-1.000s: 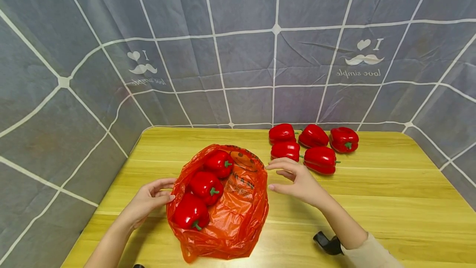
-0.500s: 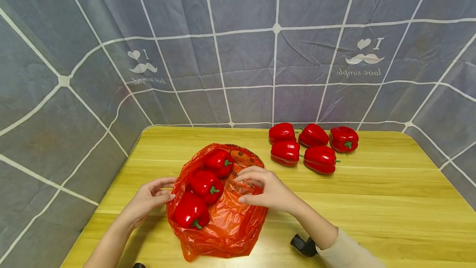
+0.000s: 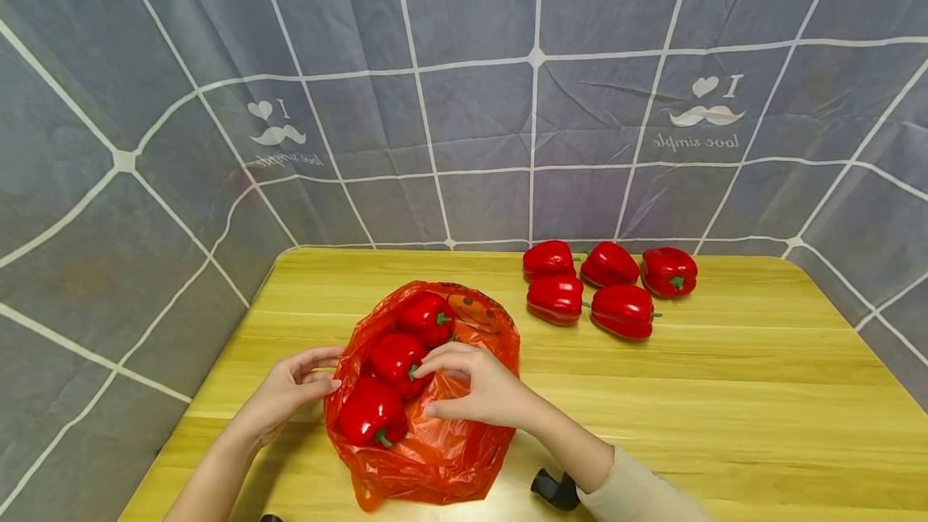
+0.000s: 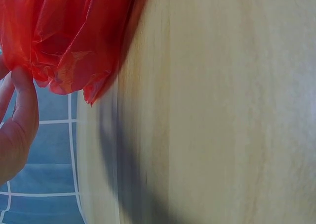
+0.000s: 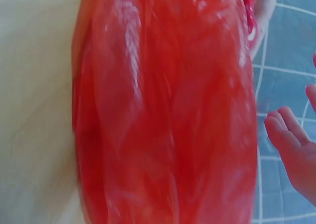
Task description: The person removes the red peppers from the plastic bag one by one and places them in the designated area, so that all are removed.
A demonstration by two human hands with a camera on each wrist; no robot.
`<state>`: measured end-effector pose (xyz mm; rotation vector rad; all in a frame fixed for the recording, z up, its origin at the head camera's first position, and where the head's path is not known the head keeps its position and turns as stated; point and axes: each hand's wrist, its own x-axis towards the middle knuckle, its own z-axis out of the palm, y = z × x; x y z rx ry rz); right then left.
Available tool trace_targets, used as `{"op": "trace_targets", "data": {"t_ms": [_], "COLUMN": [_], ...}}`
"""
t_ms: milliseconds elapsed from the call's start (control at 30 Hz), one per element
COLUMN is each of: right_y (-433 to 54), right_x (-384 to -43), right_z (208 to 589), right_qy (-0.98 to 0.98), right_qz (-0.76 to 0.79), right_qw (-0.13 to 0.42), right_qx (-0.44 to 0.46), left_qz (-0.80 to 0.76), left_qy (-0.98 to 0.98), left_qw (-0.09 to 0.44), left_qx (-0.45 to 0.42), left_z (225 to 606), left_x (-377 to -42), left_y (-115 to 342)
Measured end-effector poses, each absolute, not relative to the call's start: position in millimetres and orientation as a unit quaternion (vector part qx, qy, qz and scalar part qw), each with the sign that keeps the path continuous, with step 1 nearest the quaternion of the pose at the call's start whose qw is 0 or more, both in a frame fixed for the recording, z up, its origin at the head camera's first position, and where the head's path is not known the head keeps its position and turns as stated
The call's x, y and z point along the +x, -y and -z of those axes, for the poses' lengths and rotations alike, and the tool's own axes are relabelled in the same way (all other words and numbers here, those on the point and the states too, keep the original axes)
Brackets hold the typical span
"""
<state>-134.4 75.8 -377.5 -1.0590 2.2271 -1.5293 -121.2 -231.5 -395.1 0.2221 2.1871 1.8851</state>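
While the left hand (image 3: 290,389) pinches the bag (image 3: 442,441) rim at 9 o'clock, the right hand (image 3: 474,389), fingers loosely curved and holding nothing, hovers over the middle pepper (image 3: 395,361), likely light, firm and slick, best cupped round its body.

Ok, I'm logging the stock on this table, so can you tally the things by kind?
Red peppers in the bag: 3
Red peppers loose on the table: 5
Orange plastic bag: 1
Total: 9 things
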Motion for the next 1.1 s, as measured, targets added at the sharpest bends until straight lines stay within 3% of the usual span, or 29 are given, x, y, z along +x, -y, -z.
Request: {"op": "trace_targets", "data": {"t_ms": [600,1100], "right_y": [-49.2,-45.8], "right_x": [-137.9,-154.7], "right_z": [393.2,403.1], "right_qy": [-0.77,-0.802], "right_qz": [0.506,0.498], "right_qw": [0.129,0.04], "right_qx": [-0.367,-0.327], "left_qz": [-0.642,-0.643], "left_qy": [-0.752,-0.752], "left_qw": [0.126,0.129], "left_qx": [0.072,0.074], "left_z": [397.2,398.6], "left_x": [-121.8,-122.6], "left_y": [233.4,232.7]}}
